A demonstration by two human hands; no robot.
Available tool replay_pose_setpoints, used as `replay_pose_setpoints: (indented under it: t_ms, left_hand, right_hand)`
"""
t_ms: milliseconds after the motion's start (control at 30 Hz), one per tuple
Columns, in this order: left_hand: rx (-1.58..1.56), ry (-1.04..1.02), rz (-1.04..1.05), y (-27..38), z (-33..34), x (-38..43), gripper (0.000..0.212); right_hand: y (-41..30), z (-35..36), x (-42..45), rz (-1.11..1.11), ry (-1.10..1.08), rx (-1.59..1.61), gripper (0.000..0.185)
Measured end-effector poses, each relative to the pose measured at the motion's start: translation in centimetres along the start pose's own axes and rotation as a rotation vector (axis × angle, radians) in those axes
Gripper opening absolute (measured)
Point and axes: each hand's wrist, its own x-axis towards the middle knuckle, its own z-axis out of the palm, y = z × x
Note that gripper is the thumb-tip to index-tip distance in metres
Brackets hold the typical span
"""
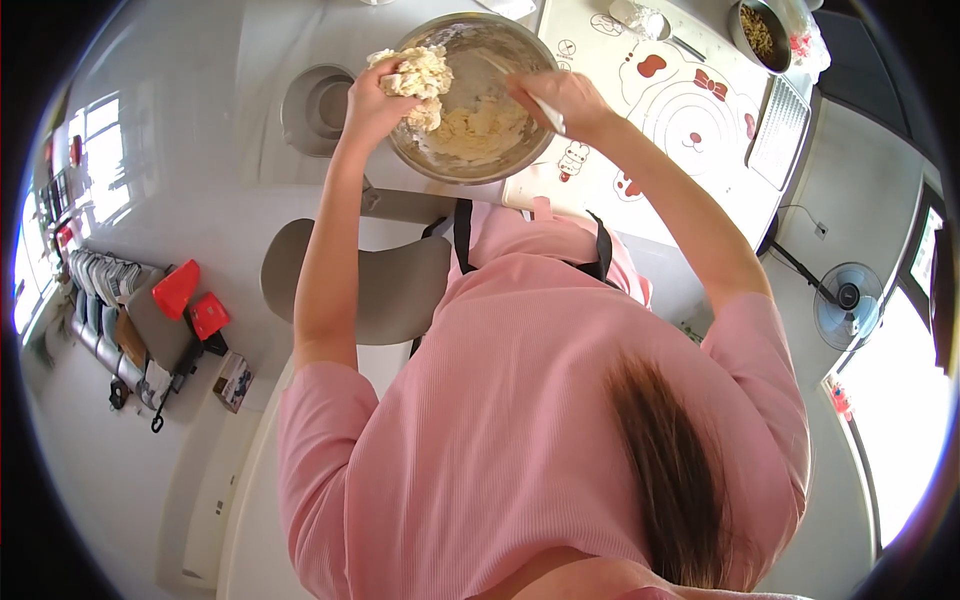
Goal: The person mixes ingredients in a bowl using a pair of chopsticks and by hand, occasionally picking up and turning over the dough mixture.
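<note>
My left hand (369,111) grips a shaggy lump of pale dough (421,73) above the left rim of a stainless steel mixing bowl (470,180). My right hand (568,100) is at the bowl's right side, closed around a white-handled tool (550,115). The tool's far end points into the bowl and is too blurred to name. More crumbly dough (480,133) lies in the lower part of the bowl, and flour residue coats its inner wall.
A grey bowl (296,112) stands left of the mixing bowl. On the right lies a bear-printed mat (694,161) with a scoop of white powder (651,22). Beyond are a bowl of brown food (757,31) and a perforated tray (780,131). A chair (375,289) sits below the table edge.
</note>
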Motion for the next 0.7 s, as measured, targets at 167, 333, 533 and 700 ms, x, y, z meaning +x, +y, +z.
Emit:
replay_pose_setpoints:
  t_ms: [167, 333, 533, 700]
  left_hand:
    - [0.131, 0.012, 0.103, 0.3, 0.8, -0.3, 0.055]
    - [0.222, 0.039, 0.156, 1.4, 1.4, -0.1, 0.056]
    - [0.49, -0.008, 0.259, 3.9, 5.4, 1.8, 0.07]
    - [0.871, -0.159, 0.281, 6.4, 9.5, 4.2, 0.047]
  right_hand:
    - [-0.7, -1.5, -0.8, -0.088, 0.038, 0.06, 0.009]
    - [-1.2, -1.8, -1.8, -0.081, -0.098, 0.155, 0.009]
    - [-3.8, -2.3, -3.4, 0.104, -0.053, 0.314, 0.021]
    - [-5.5, -4.9, -2.8, 0.109, 0.003, 0.348, 0.017]
